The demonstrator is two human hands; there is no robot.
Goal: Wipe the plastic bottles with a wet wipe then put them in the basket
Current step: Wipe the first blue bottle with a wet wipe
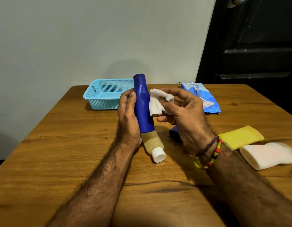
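My left hand (128,115) grips a tall dark blue bottle (142,105) upright above the wooden table (60,145). My right hand (186,115) pinches a crumpled white wet wipe (158,102) just right of that bottle, touching its side. A pale yellow bottle with a white cap (154,145) lies on the table below the blue one. Further right lie a yellow bottle (240,136) and a white-pink bottle (268,154). Another blue bottle (173,132) is mostly hidden behind my right hand. A light blue mesh basket (107,94) stands empty at the back left.
A blue wet-wipe packet (202,97) lies at the back right of the table. A grey wall stands behind the table, and a dark door (256,46) is to the right. The table's left edge runs diagonally near the basket.
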